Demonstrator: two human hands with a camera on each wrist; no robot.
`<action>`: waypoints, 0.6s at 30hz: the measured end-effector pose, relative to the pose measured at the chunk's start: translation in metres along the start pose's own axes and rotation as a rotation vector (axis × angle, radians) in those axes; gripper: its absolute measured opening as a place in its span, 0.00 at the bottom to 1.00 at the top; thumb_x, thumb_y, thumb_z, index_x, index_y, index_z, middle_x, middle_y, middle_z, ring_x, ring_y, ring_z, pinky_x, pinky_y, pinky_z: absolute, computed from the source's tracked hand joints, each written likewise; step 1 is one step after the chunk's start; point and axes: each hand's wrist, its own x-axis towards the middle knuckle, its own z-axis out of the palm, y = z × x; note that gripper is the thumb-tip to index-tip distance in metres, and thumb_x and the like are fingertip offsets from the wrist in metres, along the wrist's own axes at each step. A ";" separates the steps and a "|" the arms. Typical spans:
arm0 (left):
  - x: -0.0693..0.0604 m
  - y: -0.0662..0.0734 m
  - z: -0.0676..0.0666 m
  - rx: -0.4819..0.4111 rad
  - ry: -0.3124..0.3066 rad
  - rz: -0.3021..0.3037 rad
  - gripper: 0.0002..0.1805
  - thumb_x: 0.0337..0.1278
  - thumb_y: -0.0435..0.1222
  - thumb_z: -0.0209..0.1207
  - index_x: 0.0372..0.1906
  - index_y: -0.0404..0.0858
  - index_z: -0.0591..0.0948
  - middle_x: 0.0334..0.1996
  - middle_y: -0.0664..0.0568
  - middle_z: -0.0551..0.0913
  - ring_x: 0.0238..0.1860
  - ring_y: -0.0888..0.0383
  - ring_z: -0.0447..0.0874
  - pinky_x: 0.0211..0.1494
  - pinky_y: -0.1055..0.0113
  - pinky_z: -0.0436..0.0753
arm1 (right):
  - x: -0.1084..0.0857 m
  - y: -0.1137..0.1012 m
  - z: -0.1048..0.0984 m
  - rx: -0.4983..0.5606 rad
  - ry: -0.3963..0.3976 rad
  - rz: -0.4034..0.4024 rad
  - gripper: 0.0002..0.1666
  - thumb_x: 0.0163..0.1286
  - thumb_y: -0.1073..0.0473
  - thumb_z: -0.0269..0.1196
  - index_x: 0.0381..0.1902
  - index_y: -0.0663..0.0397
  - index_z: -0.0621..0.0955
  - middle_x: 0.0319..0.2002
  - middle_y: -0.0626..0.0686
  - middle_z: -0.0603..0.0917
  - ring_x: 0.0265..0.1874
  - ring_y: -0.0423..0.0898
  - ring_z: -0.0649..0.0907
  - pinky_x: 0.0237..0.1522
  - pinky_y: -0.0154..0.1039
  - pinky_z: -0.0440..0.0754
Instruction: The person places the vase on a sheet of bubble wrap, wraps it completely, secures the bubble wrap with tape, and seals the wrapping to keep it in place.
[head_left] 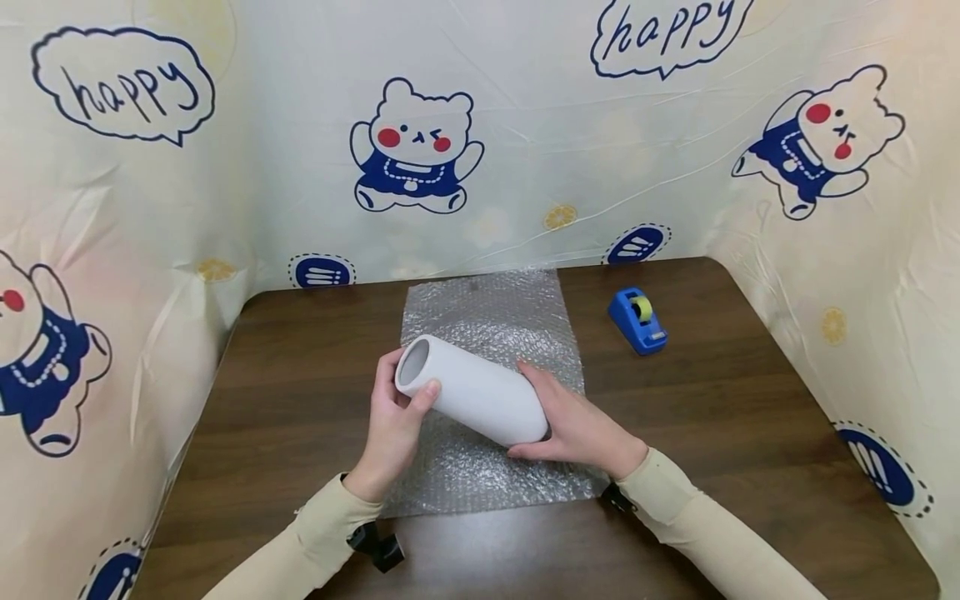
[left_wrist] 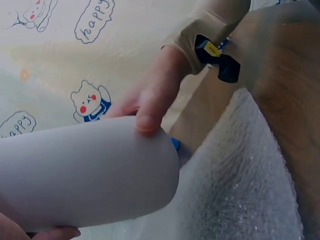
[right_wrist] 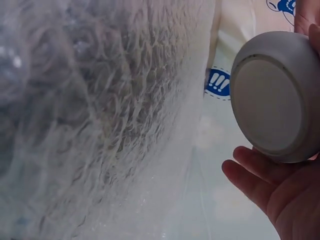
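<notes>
1. Your beige sleeves (head_left: 720, 542) sit closest, reaching in from the near side of the bubble wrap (head_left: 498, 317).
2. You've got the white cylinder (head_left: 480, 392) tilted, held up over that wrap.
3. Your left hand (head_left: 393, 433) pinches its open end, thumb on the near side.
4. Your right hand (head_left: 581, 425) grips the closed base end, fingers and thumb on opposite sides.
5. Blue tape dispenser (head_left: 637, 321)? On the desk (head_left: 300, 375), right of the wrap.

Vase (head_left: 480, 392) above bubble wrap (head_left: 491, 312) on table (head_left: 300, 367), tape dispenser (head_left: 637, 321) to the right.
</notes>
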 end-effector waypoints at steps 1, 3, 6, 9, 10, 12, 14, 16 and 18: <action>0.000 0.000 -0.001 -0.003 -0.005 -0.012 0.27 0.61 0.25 0.57 0.65 0.30 0.64 0.56 0.50 0.73 0.53 0.59 0.78 0.52 0.69 0.82 | -0.001 0.001 0.000 -0.005 0.004 -0.008 0.69 0.58 0.25 0.71 0.83 0.50 0.52 0.72 0.57 0.69 0.62 0.51 0.78 0.59 0.54 0.83; -0.001 -0.001 -0.003 0.008 -0.024 -0.032 0.28 0.62 0.25 0.57 0.65 0.31 0.64 0.56 0.50 0.73 0.54 0.60 0.78 0.53 0.69 0.82 | -0.002 0.003 0.000 -0.019 0.011 -0.022 0.68 0.58 0.24 0.70 0.82 0.51 0.53 0.71 0.56 0.71 0.60 0.50 0.79 0.56 0.53 0.84; 0.001 -0.002 -0.010 0.047 -0.063 -0.044 0.32 0.61 0.23 0.58 0.69 0.30 0.61 0.57 0.50 0.74 0.55 0.61 0.78 0.53 0.71 0.81 | -0.003 0.006 -0.004 -0.048 0.030 -0.041 0.65 0.58 0.24 0.70 0.81 0.50 0.57 0.69 0.54 0.73 0.58 0.48 0.81 0.54 0.50 0.85; 0.003 -0.004 -0.019 0.092 -0.127 -0.052 0.40 0.62 0.23 0.59 0.76 0.33 0.56 0.59 0.47 0.75 0.56 0.62 0.80 0.53 0.70 0.82 | -0.004 0.008 -0.009 -0.065 0.050 -0.067 0.61 0.57 0.28 0.73 0.77 0.50 0.62 0.66 0.54 0.75 0.56 0.48 0.81 0.52 0.50 0.86; 0.003 -0.005 -0.022 0.100 -0.147 -0.057 0.42 0.62 0.23 0.59 0.78 0.34 0.54 0.60 0.45 0.76 0.55 0.62 0.81 0.53 0.70 0.83 | -0.004 0.008 -0.011 -0.073 0.052 -0.075 0.60 0.56 0.29 0.73 0.77 0.50 0.63 0.66 0.53 0.75 0.55 0.48 0.81 0.52 0.50 0.86; 0.004 -0.006 -0.029 0.114 -0.189 -0.076 0.46 0.63 0.23 0.59 0.81 0.37 0.51 0.60 0.38 0.78 0.54 0.61 0.84 0.53 0.69 0.84 | -0.005 0.009 -0.014 -0.085 0.046 -0.090 0.58 0.56 0.30 0.74 0.76 0.50 0.64 0.65 0.54 0.76 0.55 0.48 0.81 0.52 0.50 0.86; 0.005 -0.007 -0.035 0.146 -0.230 -0.105 0.45 0.64 0.24 0.60 0.82 0.36 0.52 0.60 0.32 0.78 0.54 0.61 0.84 0.53 0.68 0.84 | -0.005 0.010 -0.018 -0.102 0.038 -0.105 0.57 0.57 0.30 0.74 0.75 0.50 0.65 0.65 0.54 0.76 0.55 0.47 0.81 0.52 0.50 0.86; 0.006 -0.008 -0.040 0.203 -0.268 -0.122 0.42 0.65 0.25 0.62 0.80 0.34 0.55 0.60 0.29 0.77 0.55 0.60 0.83 0.54 0.68 0.84 | -0.006 0.011 -0.022 -0.126 0.026 -0.117 0.57 0.57 0.29 0.73 0.75 0.50 0.65 0.64 0.53 0.77 0.55 0.47 0.81 0.52 0.49 0.86; 0.008 -0.009 -0.045 0.276 -0.307 -0.118 0.38 0.65 0.27 0.63 0.77 0.30 0.61 0.61 0.29 0.76 0.57 0.58 0.80 0.55 0.68 0.83 | -0.006 0.013 -0.024 -0.147 0.014 -0.132 0.56 0.57 0.29 0.72 0.74 0.51 0.66 0.63 0.53 0.77 0.54 0.45 0.81 0.50 0.48 0.87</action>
